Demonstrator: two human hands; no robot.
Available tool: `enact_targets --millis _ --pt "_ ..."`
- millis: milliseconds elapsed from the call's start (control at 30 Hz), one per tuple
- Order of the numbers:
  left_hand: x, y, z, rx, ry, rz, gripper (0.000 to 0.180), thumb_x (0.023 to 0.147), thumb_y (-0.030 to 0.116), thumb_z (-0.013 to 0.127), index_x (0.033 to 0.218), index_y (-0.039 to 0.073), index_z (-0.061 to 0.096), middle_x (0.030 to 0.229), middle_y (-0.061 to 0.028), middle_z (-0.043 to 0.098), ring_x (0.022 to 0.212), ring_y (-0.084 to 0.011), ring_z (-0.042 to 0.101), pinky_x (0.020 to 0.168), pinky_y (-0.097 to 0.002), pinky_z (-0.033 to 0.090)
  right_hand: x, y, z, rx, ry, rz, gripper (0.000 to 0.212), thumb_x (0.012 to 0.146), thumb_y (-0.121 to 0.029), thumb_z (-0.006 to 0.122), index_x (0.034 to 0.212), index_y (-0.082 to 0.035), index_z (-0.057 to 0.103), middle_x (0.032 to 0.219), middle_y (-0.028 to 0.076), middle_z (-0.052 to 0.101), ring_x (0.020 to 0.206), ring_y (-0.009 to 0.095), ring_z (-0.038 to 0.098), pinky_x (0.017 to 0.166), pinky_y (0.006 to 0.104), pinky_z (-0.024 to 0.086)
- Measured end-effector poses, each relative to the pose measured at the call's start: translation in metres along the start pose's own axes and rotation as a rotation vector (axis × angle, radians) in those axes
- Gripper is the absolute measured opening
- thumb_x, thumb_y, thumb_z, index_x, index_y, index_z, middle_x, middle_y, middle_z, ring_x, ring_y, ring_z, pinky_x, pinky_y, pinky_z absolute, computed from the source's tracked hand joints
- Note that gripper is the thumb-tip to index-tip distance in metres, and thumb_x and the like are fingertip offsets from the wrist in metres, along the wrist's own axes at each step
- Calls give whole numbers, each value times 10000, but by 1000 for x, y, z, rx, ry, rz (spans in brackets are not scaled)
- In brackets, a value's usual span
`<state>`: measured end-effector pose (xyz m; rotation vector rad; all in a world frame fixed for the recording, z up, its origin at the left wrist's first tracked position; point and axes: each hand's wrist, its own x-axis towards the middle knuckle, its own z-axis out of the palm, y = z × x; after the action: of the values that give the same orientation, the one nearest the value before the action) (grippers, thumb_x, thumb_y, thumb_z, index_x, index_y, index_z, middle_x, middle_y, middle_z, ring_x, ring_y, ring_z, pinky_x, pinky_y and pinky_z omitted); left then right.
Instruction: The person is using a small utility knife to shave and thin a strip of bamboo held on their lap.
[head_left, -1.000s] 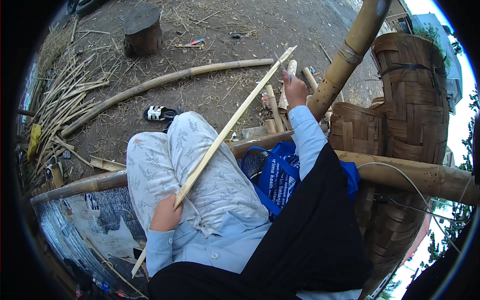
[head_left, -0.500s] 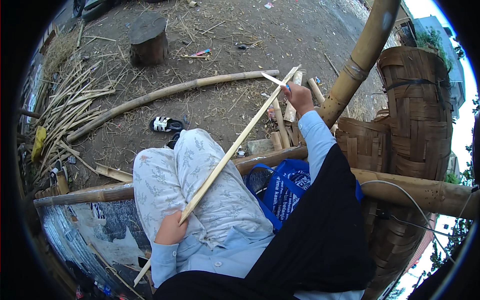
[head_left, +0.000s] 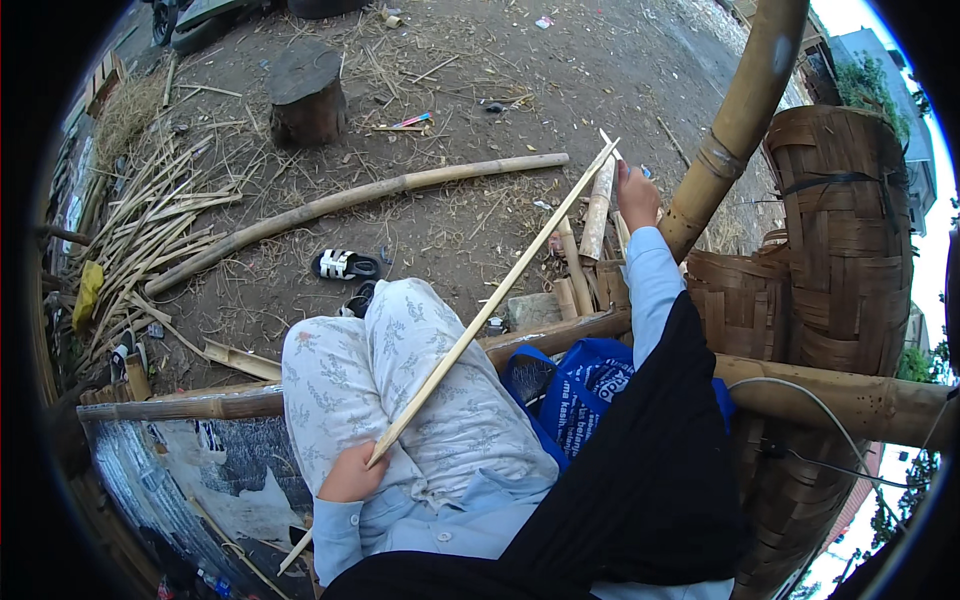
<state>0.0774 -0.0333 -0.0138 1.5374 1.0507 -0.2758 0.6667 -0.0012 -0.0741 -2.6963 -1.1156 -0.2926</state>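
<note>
Pale yellow is the long strip (head_left: 497,293), which lies slanting above the patterned trousers (head_left: 335,372), from near left to far right. The left hand (head_left: 352,473) is closed around its near part, and a short end comes out on the near side of this hand. The far tip is just left of the right hand (head_left: 638,197), whose fingers are bent tightly around a knife (head_left: 605,136), mostly hidden; whether its blade touches the strip, I cannot tell. To the right of the lap is a blue bag (head_left: 590,385).
</note>
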Motion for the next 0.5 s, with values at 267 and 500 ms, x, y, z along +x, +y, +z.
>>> enact_targets --millis 267,500 --pt "-1 3 1 -94 109 -34 171 825 163 555 850 1 602 689 -213 577 630 -342 573 586 -378 436 -46 -69 24 411 -219 218 641 938 -474 222 719 32 549 653 249 564 713 421 571 637 491 406" --pt "-7 10 -1 -74 100 78 139 826 127 551 854 -1 596 666 -213 565 629 -352 574 574 -391 429 -79 -82 -43 1121 -140 486 546 895 -574 317 612 -115 402 487 -19 356 358 91 311 343 250 235"
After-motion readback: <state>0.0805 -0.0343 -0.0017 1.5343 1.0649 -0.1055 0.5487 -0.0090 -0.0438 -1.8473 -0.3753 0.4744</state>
